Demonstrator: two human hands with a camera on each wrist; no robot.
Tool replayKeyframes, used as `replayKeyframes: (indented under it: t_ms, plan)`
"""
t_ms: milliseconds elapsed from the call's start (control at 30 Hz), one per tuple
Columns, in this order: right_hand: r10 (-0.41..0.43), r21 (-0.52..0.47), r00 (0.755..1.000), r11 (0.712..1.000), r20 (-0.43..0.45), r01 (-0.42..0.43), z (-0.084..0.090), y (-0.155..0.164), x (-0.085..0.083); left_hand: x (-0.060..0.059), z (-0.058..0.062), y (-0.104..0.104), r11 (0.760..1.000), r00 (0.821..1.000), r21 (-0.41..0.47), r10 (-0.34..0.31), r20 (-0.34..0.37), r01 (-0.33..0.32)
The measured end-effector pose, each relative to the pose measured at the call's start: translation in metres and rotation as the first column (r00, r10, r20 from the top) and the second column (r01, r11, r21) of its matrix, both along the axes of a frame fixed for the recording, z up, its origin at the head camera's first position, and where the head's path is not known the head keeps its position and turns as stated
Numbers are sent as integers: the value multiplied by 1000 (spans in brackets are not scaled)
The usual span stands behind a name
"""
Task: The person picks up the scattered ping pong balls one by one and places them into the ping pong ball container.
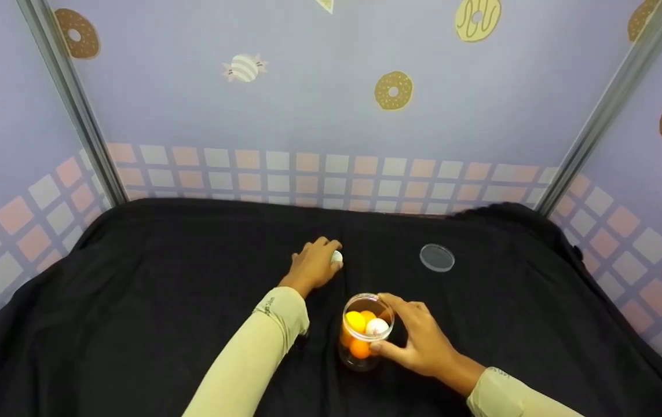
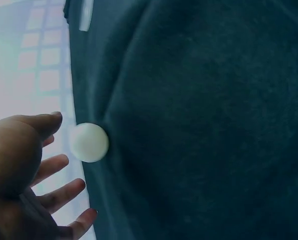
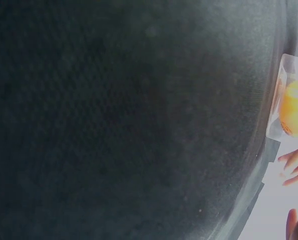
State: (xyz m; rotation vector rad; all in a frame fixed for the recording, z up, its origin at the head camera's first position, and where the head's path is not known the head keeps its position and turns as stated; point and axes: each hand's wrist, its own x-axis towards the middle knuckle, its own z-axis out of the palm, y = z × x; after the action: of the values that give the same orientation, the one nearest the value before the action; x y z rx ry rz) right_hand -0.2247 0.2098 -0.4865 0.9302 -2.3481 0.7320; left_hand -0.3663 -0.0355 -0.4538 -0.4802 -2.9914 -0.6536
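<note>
A white ping-pong ball (image 1: 337,256) lies on the black cloth, partly hidden by my left hand (image 1: 314,262) in the head view. In the left wrist view the fingers of that hand are spread, and the white ball (image 2: 89,142) shows just past the fingertips. My right hand (image 1: 423,339) grips a clear plastic jar (image 1: 359,364) near its open rim, thumb on the near side and fingers on the far side. Inside the jar are several orange and yellow balls (image 1: 359,348) and a white one. The right wrist view catches only the edge of the jar (image 3: 274,127) with an orange ball (image 3: 295,111).
A clear round lid (image 1: 437,258) lies flat on the black cloth (image 1: 191,301), beyond the jar to the right. Patterned wall panels (image 1: 319,116) with grey metal corner posts (image 1: 609,110) enclose the back and sides.
</note>
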Motion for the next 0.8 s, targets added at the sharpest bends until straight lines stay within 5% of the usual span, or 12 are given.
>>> replayKeyframes:
  t_ms: [333,600,800]
  plan:
    - [-4,-5,1000,1000,20,4,-1,1,0,-4,-12,-1,999,997,-15,33,68,-32]
    - [-13,1,1000,1000,18,13,-2,-1,1,3,-17,1,986,999,-162,-24,24,27]
    - [-17,1,1000,1000,14,17,-2,0,1,3,-19,-3,985,1000,-168,-25,8,26]
